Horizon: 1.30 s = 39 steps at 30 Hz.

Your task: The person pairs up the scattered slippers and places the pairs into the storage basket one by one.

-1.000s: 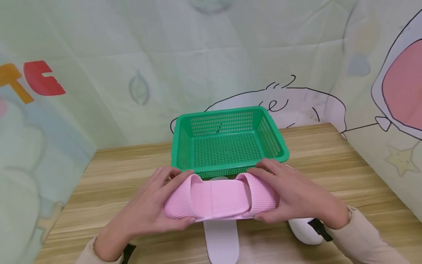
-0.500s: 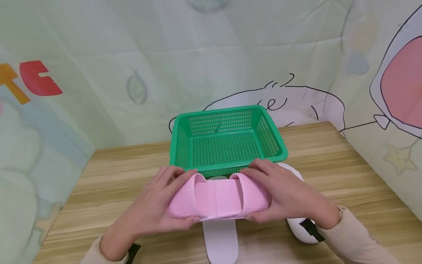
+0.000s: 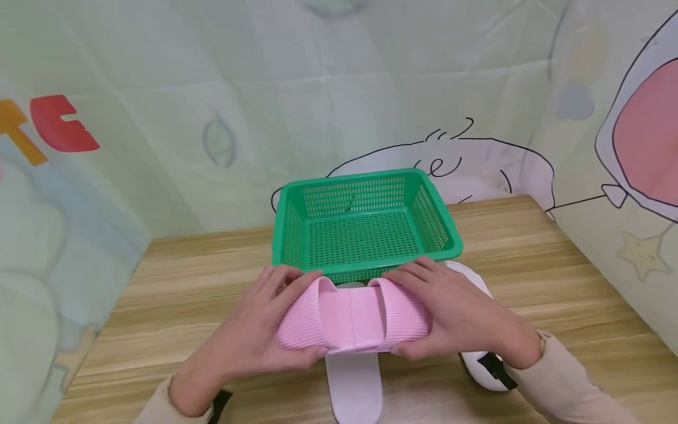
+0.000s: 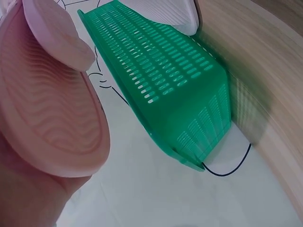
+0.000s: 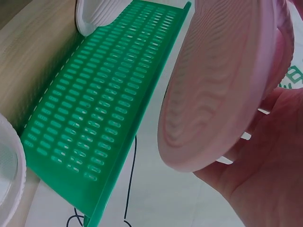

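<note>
Two pink slippers with ribbed straps are held up end to end in front of the basket, overlapping in the middle. My left hand (image 3: 259,330) grips the left pink slipper (image 3: 302,324) around its strap, fingers on top and thumb below. The right pink slipper (image 3: 408,315) is gripped the same way by my right hand (image 3: 450,312). Their wavy-patterned soles show in both wrist views, the left sole (image 4: 57,109) and the right sole (image 5: 208,94). How far one slipper tucks into the other cannot be seen fully.
Behind the slippers stands a green perforated basket (image 3: 450,252) on the wooden table (image 3: 206,259). Below them lies a white slipper (image 3: 355,386), partly covered. A white rounded item (image 3: 487,377) sits at the right, half hidden by the right arm. A printed cloth (image 3: 265,106) hangs behind.
My hands have come closer together, the left moving right and the right moving left. The two pink slippers now overlap more, so the pair looks shorter.
</note>
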{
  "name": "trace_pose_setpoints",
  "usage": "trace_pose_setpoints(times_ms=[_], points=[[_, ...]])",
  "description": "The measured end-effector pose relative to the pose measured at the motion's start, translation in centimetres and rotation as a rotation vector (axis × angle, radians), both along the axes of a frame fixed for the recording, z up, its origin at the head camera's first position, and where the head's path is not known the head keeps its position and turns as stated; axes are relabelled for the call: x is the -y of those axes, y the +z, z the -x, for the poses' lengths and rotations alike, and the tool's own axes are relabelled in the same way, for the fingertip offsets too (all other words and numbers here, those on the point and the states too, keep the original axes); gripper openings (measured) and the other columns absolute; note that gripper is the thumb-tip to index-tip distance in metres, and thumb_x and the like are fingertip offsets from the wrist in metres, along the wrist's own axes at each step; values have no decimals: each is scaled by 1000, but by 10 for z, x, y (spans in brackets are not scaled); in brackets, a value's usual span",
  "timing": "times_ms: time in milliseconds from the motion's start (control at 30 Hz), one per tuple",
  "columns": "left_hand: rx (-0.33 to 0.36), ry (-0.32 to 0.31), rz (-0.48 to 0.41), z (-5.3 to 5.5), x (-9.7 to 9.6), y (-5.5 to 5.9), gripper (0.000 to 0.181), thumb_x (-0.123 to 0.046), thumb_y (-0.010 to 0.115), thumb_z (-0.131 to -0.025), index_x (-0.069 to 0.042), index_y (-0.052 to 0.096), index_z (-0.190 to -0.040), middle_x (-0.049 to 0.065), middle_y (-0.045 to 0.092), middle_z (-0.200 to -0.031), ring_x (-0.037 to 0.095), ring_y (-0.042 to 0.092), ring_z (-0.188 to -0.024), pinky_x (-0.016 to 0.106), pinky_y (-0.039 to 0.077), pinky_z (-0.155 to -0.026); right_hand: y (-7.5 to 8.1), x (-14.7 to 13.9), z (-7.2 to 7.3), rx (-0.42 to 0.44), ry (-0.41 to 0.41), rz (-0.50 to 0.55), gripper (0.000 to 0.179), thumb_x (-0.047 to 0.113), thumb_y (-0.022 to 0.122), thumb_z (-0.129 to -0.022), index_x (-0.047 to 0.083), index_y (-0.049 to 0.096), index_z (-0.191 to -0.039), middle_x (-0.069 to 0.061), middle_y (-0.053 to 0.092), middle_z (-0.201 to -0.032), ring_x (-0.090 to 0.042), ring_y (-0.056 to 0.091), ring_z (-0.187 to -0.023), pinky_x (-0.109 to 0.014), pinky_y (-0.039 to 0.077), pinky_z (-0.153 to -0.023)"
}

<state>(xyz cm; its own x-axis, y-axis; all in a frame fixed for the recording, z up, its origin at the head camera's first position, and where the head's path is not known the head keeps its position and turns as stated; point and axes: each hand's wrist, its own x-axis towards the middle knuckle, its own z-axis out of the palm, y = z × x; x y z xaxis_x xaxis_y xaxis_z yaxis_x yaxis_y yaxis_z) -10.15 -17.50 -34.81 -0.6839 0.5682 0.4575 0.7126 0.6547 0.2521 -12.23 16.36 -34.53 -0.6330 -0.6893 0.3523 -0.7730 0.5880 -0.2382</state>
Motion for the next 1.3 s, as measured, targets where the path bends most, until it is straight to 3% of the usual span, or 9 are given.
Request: trace_pose_setpoints(times_ms=[600,1033,1167,1300], points=[[-14,-27,-33,1,-9,3,100,-66,87,-72,-17,55,-153,0,56,-131,15,48,-116,33,53,-83,3,9,-1,-32,15,19,89,68,86,-70,19,62,-141,13,63,-134,-10,54,-118,-36,52,-94],[-38,-49,-139,2,-20,-4,95,-61,87,-71,-14,59,-148,2,59,-130,16,52,-114,33,55,-82,4,20,0,-37,56,63,88,71,85,-71,18,64,-137,12,64,-130,-8,55,-115,-32,53,-89],[-77,-75,-177,2,-22,-7,76,-59,78,-83,-14,64,-142,2,61,-126,18,53,-113,35,54,-82,2,21,0,-21,66,54,88,71,85,-70,17,65,-137,12,63,-130,-8,54,-117,-32,53,-91],[-95,-75,-236,5,-27,-10,48,-42,72,-93,-13,71,-132,1,64,-119,18,55,-108,33,53,-82,1,24,-1,-6,67,31,89,70,85,-70,16,64,-137,10,63,-132,-10,54,-120,-34,53,-96]])
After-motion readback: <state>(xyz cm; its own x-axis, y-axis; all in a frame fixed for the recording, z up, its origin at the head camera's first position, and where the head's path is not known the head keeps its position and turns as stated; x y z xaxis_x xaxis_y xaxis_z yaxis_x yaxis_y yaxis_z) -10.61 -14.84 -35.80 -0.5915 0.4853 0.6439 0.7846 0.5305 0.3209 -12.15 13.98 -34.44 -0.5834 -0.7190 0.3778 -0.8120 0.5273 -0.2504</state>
